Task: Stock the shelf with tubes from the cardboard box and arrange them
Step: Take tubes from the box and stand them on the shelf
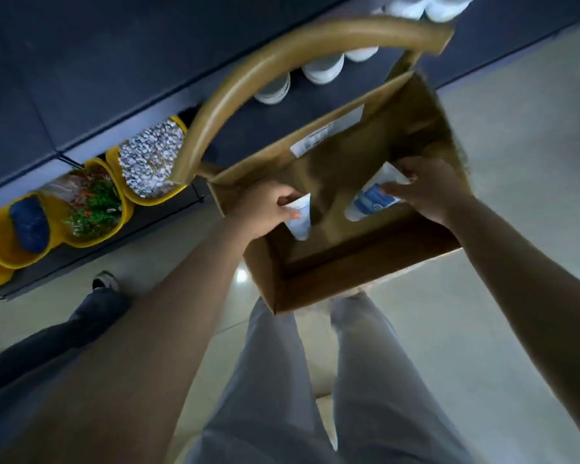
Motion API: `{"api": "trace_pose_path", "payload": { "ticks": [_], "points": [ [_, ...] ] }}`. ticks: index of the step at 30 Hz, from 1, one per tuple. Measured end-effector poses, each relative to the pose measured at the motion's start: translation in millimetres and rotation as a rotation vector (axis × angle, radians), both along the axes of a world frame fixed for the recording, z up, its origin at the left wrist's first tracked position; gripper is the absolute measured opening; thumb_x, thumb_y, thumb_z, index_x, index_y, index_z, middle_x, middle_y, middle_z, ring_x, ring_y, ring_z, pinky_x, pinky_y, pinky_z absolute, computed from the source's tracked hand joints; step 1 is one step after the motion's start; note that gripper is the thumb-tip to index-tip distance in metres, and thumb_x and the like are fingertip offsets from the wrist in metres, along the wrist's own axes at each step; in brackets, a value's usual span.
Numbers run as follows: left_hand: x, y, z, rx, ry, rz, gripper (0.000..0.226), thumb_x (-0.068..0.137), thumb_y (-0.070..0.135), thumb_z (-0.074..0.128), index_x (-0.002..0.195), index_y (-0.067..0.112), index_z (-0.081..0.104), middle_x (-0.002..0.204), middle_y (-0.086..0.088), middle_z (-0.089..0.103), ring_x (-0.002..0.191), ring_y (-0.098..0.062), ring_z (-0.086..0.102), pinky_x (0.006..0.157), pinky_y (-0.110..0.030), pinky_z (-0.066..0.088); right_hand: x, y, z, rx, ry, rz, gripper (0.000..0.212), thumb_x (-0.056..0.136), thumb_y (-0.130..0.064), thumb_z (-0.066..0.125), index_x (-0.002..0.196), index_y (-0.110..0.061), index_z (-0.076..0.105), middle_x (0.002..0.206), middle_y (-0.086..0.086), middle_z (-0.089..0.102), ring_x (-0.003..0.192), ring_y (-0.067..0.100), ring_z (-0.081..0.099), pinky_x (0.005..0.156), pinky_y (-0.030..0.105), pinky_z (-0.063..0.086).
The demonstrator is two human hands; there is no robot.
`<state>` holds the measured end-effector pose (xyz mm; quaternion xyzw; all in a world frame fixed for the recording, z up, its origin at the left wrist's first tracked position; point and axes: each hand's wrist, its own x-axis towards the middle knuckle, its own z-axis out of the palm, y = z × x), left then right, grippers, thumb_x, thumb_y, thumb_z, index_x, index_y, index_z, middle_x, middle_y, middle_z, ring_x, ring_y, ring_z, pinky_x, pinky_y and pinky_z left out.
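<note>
A shop aisle: dark shelf (pixel 248 135) stocked with yellow bins (pixel 114 182) and white jars (pixel 322 70).

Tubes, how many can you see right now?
2: one tube in the left hand, one tube in the right hand, both over the cardboard box. More may be hidden.

I see a brown matt corrugated cardboard box (pixel 315 289), two white-and-blue smooth plastic tubes (pixel 370 199) with a slight sheen, glossy pale floor tiles (pixel 516 162), and shiny yellow plastic tubs (pixel 114 182).
</note>
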<state>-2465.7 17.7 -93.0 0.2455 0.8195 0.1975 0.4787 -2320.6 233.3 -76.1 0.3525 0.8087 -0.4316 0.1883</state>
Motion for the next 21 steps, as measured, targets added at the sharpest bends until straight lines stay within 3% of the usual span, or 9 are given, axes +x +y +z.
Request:
{"api": "trace_pose_path", "payload": {
  "ticks": [3, 5, 8, 11, 13, 16, 19, 21],
  "points": [
    [11, -4, 75, 0.103, 0.093, 0.126, 0.021, 0.085, 0.021, 0.067, 0.099, 0.006, 0.067, 0.073, 0.010, 0.050, 0.069, -0.002, 0.048, 0.060, -0.010, 0.032, 9, 11, 74, -0.010, 0.110, -0.116, 0.030, 0.087, -0.036, 0.065, 0.108, -0.016, 0.066, 0.106, 0.001, 0.068, 0.095, 0.019, 0.063, 0.087, 0.036, 0.053],
    [22, -8, 122, 0.173, 0.139, 0.199, 0.017, 0.087, 0.023, 0.066, 0.097, 0.009, 0.067, 0.072, 0.012, 0.049, 0.068, -0.001, 0.047, 0.057, -0.006, 0.030, 13, 13, 122, -0.030, 0.235, -0.190, 0.023, 0.087, -0.032, 0.065, 0.103, -0.015, 0.067, 0.096, 0.000, 0.069, 0.084, 0.012, 0.064, 0.074, 0.023, 0.053],
    [36, -16, 181, 0.319, 0.206, 0.311, 0.014, 0.087, 0.028, 0.065, 0.098, 0.021, 0.069, 0.089, -0.007, 0.056, 0.081, -0.016, 0.055, 0.071, -0.020, 0.039, 18, 5, 187, -0.037, 0.412, -0.205, 0.008, 0.088, -0.025, 0.065, 0.094, -0.020, 0.066, 0.083, -0.007, 0.067, 0.073, 0.002, 0.062, 0.059, 0.007, 0.048],
    [49, -28, 237, 0.456, 0.271, 0.440, 0.011, 0.087, 0.028, 0.065, 0.094, 0.036, 0.066, 0.095, -0.008, 0.055, 0.087, -0.017, 0.058, 0.082, -0.034, 0.047, 15, -8, 240, -0.026, 0.549, -0.170, 0.007, 0.087, -0.022, 0.066, 0.091, -0.027, 0.068, 0.087, -0.004, 0.070, 0.082, 0.009, 0.067, 0.072, 0.025, 0.054],
    [50, -38, 272, 0.511, 0.324, 0.490, 0.017, 0.087, 0.026, 0.064, 0.090, 0.043, 0.064, 0.095, -0.010, 0.054, 0.084, -0.015, 0.057, 0.081, -0.028, 0.048, 6, -21, 271, 0.007, 0.594, -0.115, 0.011, 0.086, -0.020, 0.066, 0.084, -0.030, 0.068, 0.084, -0.005, 0.071, 0.083, 0.013, 0.067, 0.075, 0.033, 0.054],
    [44, -62, 314, 0.556, 0.441, 0.523, 0.016, 0.089, 0.023, 0.063, 0.089, 0.039, 0.064, 0.089, -0.003, 0.052, 0.078, -0.008, 0.053, 0.068, -0.017, 0.041, -12, -46, 314, 0.085, 0.624, -0.001, 0.005, 0.086, -0.022, 0.066, 0.084, -0.026, 0.069, 0.081, 0.000, 0.070, 0.080, 0.021, 0.066, 0.066, 0.030, 0.050],
    [39, -99, 347, 0.668, 0.507, 0.590, 0.012, 0.089, 0.022, 0.064, 0.096, 0.030, 0.069, 0.085, 0.001, 0.049, 0.074, -0.002, 0.054, 0.064, -0.012, 0.045, -27, -80, 349, 0.151, 0.692, 0.032, 0.007, 0.085, -0.023, 0.066, 0.090, -0.023, 0.071, 0.082, -0.007, 0.069, 0.077, 0.013, 0.066, 0.062, 0.020, 0.050],
    [33, -129, 363, 0.703, 0.557, 0.620, 0.015, 0.088, 0.021, 0.065, 0.102, 0.025, 0.070, 0.087, -0.001, 0.050, 0.073, 0.000, 0.053, 0.064, -0.012, 0.047, -36, -109, 367, 0.156, 0.748, 0.027, 0.007, 0.084, -0.022, 0.068, 0.089, -0.021, 0.073, 0.084, -0.007, 0.071, 0.079, 0.016, 0.068, 0.070, 0.031, 0.057]
  ]
}}
